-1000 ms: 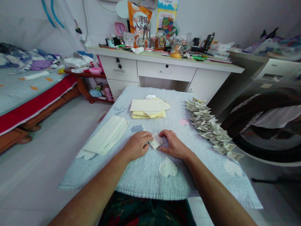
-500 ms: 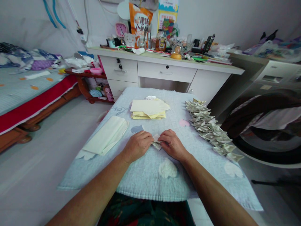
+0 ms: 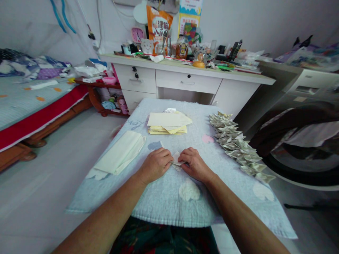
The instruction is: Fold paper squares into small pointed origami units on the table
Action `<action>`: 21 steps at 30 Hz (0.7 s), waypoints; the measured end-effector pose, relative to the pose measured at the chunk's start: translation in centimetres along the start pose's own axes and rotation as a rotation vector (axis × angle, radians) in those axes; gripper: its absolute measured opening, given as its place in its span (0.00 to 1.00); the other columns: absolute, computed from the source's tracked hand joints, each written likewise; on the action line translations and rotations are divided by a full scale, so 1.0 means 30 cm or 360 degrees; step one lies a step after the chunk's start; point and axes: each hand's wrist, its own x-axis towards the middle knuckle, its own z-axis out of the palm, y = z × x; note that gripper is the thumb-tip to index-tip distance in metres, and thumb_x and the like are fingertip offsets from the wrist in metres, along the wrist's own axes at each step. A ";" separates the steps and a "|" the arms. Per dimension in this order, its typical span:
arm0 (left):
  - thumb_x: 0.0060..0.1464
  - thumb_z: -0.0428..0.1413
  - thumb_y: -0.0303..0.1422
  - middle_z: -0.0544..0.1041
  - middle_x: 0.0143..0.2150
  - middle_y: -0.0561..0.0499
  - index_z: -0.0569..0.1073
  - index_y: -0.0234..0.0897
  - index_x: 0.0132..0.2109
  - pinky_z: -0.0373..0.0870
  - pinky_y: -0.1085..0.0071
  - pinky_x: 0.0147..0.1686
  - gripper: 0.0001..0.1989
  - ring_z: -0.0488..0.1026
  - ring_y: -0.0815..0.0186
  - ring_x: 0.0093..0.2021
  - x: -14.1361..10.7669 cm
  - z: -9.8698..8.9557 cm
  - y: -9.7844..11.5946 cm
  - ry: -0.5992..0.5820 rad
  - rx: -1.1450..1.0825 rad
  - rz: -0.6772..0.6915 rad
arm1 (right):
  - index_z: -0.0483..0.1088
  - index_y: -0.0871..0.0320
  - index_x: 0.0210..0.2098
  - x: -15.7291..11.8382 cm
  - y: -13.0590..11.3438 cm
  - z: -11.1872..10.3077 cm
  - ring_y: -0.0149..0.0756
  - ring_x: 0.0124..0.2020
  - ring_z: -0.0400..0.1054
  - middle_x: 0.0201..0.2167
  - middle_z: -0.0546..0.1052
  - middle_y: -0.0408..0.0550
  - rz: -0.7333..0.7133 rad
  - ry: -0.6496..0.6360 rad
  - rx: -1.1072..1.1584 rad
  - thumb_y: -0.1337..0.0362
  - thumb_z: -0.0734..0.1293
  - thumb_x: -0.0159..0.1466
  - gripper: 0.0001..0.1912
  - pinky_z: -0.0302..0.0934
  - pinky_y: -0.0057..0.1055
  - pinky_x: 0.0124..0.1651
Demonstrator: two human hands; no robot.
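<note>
A small folded piece of paper lies low over the cloth-covered table, pinched between both hands. My left hand is closed on its left side, the fingers curled. On the right side my right hand grips it the same way, partly covering it. Beyond the hands sits a stack of cream and yellow paper. To the left lies a pile of pale folded sheets. Along the right edge runs a row of folded paper pieces with pointed tips, nested into one another.
A white desk stands behind the table, its top crowded with a honey-coloured jar, an orange snack bag and a pink clock. A front-loading washing machine is at the right, a bed at the left.
Both hands stay on the folded paper with only slight finger movement. The paper's angle between them has shifted a little. The whole view has moved slightly.
</note>
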 end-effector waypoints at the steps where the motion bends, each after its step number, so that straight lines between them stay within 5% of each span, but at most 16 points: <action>1: 0.56 0.54 0.27 0.72 0.37 0.48 0.75 0.37 0.37 0.66 0.67 0.42 0.05 0.68 0.63 0.41 0.000 0.001 -0.001 -0.0010 -0.0001 0.0001 | 0.71 0.56 0.35 0.000 0.001 -0.001 0.38 0.41 0.61 0.34 0.72 0.46 0.0002 -0.0010 -0.0004 0.74 0.65 0.58 0.09 0.51 0.35 0.45; 21: 0.57 0.53 0.27 0.71 0.35 0.50 0.73 0.36 0.34 0.64 0.67 0.41 0.05 0.66 0.63 0.40 0.006 0.025 -0.023 -0.0034 -0.0265 -0.0244 | 0.69 0.58 0.30 -0.007 0.043 -0.016 0.36 0.39 0.60 0.33 0.71 0.45 0.0254 0.0019 0.0119 0.69 0.69 0.59 0.03 0.52 0.34 0.45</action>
